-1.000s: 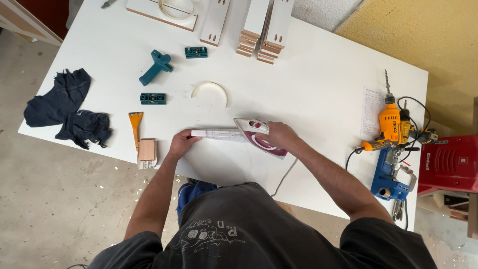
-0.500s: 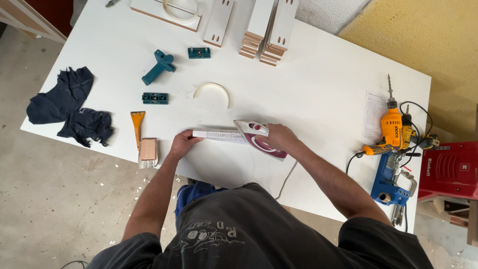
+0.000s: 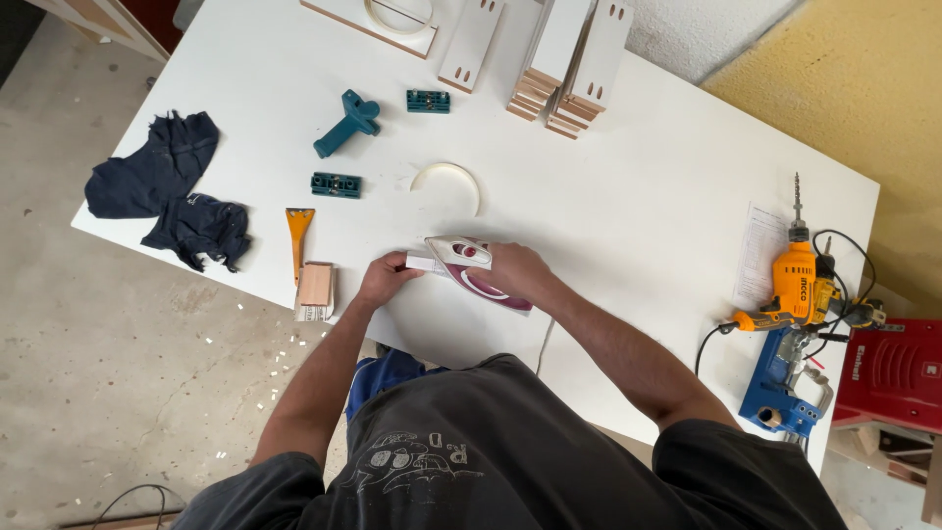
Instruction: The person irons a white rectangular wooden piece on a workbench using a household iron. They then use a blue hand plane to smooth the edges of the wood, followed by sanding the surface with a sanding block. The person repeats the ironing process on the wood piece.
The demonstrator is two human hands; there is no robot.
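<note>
At the centre of the frame, the right hand (image 3: 515, 272) grips a white and purple iron (image 3: 478, 270) on the white table (image 3: 628, 196). The left hand (image 3: 386, 279) pinches a white strip (image 3: 422, 262) just beside the iron's tip.

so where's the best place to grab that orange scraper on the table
Grip the orange scraper by its narrow handle, the end pointing toward the table edge, coming from above. The wide blade end faces away, and the wooden block sits close beside the handle tip, so pinch it across its sides.

Glossy plastic iron (image 3: 476, 270), smooth, probably laminate white table (image 3: 638, 196)
</note>
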